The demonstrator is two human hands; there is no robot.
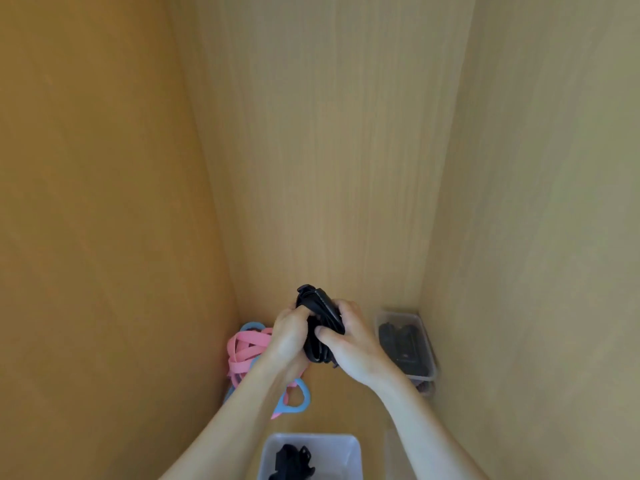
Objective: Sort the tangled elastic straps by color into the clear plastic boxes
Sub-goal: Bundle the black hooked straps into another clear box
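Observation:
A bundle of black elastic straps [320, 318] is held up above the wooden floor between both hands. My left hand [289, 336] grips its left side with curled fingers. My right hand [349, 341] grips its right side, thumb pressed across the front. Behind my left forearm lies a tangle of pink straps [247, 351] and light blue straps [298, 400]. A clear plastic box [420, 344] at the right wall holds black straps. A second clear box [346, 448] at the bottom edge holds a black strap [292, 460].
Everything sits inside a wooden cabinet. Its left wall [104, 237], back wall [329, 168] and right wall [536, 237] close in tightly. Bare floor [346, 403] shows between the two boxes and the coloured tangle.

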